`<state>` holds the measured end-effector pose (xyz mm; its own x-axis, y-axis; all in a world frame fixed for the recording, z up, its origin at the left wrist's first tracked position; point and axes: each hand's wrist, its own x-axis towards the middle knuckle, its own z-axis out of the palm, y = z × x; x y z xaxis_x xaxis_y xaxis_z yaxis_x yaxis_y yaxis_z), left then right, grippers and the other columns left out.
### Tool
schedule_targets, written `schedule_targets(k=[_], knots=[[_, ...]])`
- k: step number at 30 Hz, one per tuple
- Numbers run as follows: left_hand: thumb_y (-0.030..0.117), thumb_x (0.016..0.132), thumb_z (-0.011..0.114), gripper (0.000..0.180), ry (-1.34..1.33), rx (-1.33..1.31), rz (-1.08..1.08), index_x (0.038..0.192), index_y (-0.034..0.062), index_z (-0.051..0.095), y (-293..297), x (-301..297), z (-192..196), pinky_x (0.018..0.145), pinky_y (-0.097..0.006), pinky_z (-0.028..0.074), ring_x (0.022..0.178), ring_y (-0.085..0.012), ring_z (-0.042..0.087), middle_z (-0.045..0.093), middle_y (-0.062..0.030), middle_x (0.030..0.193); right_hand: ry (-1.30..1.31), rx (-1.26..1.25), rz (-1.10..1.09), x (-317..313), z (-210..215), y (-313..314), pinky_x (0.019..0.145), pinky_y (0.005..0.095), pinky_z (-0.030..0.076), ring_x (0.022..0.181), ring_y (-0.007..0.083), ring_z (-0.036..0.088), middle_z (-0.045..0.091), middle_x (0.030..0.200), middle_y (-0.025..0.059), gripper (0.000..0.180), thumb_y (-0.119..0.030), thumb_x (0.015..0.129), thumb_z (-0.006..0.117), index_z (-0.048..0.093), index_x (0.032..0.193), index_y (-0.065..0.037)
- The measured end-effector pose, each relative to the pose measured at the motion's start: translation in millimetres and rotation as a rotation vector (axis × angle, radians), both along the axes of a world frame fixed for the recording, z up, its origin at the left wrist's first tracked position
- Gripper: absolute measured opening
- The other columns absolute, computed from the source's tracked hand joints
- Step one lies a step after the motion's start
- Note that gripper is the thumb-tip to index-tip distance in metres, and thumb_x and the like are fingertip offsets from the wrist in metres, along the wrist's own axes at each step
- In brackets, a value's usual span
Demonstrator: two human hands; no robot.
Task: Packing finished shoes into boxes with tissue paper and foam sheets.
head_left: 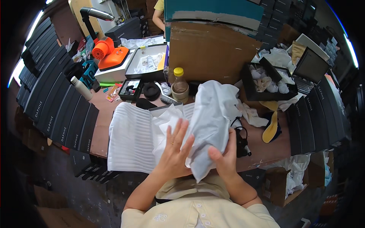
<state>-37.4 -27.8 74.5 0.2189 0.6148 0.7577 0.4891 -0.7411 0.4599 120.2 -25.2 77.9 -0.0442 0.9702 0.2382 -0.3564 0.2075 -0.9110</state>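
A soft, light grey-white bag (211,114) stands tilted in front of me at the middle of the table. My right hand (227,159) grips its lower right side, the thumb on the near face. Beside the bag's left edge, my left hand (173,152) has its fingers spread, with a ring on one of them. Crumpled white tissue paper (161,127) lies behind that hand, over a box whose rim (165,107) barely shows. Left of it spreads a white ribbed packing sheet (129,133). What the bag contains is hidden.
Black shoe boxes (64,114) are stacked at both sides. Behind the bag are a yellow-capped bottle (179,81) and a large cardboard carton (213,57). An orange machine (110,57) stands back left. At right lie a yellow insole (270,127) and an open black box (262,87).
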Motion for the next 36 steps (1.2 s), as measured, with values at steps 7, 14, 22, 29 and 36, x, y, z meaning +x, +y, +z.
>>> schedule_targets(k=[7, 14, 22, 29, 36], knots=[[0.036, 0.093, 0.052, 0.052, -1.449, -0.195, 0.091, 0.129, 0.0012, 0.04, 46.0, -18.8, 2.2, 0.094, -0.038, 0.046, 0.11, -0.0232, 0.055, 0.053, -0.0121, 0.121, -0.612, 0.397, -0.413, 30.8, 19.9, 18.3, 0.087, 0.0316, 0.043, 0.099, 0.0232, 0.051, 0.052, 0.113, 0.0135, 0.043, -0.026, 0.083, 0.065, 0.052, 0.115, 0.0], [0.045, 0.093, 0.049, 0.049, -1.682, -0.467, -0.069, 0.122, 0.0054, 0.048, 71.9, -35.0, -4.6, 0.092, -0.036, 0.046, 0.108, -0.0211, 0.055, 0.055, -0.0076, 0.119, -0.772, 0.606, -0.493, 63.3, 3.1, 6.3, 0.08, 0.035, 0.045, 0.095, 0.0266, 0.053, 0.056, 0.106, 0.0113, 0.035, -0.01, 0.074, 0.066, 0.058, 0.107, -0.003], [0.047, 0.092, 0.047, 0.049, -1.772, -0.77, -0.166, 0.123, 0.0085, 0.05, 71.9, -22.9, -12.5, 0.096, -0.04, 0.043, 0.111, -0.0231, 0.054, 0.056, -0.0076, 0.121, -1.073, 0.718, -0.423, 53.3, 23.0, 16.2, 0.088, 0.0393, 0.04, 0.102, 0.0257, 0.054, 0.057, 0.097, 0.0081, 0.035, -0.01, 0.063, 0.07, 0.059, 0.097, -0.006], [0.046, 0.095, 0.039, 0.052, -1.602, -0.956, -0.506, 0.127, 0.006, 0.047, 74.9, -67.2, -78.1, 0.097, -0.043, 0.043, 0.112, -0.0281, 0.054, 0.054, -0.0115, 0.124, -1.126, 0.81, 0.227, 72.7, 27.4, -8.9, 0.069, 0.035, 0.044, 0.075, 0.0215, 0.058, 0.057, 0.079, 0.0045, 0.019, -0.013, 0.066, 0.066, 0.061, 0.081, -0.004], [0.043, 0.097, 0.038, 0.05, -1.61, -0.856, -0.252, 0.129, 0.0043, 0.045, 42.6, -27.1, -31.7, 0.099, -0.04, 0.041, 0.115, -0.0263, 0.052, 0.053, -0.0097, 0.127, -1.196, 0.616, 0.005, 49.8, 27.8, -19.0, 0.07, 0.0393, 0.05, 0.085, 0.0311, 0.059, 0.06, 0.089, 0.0161, 0.035, -0.018, 0.067, 0.07, 0.062, 0.091, 0.005]])
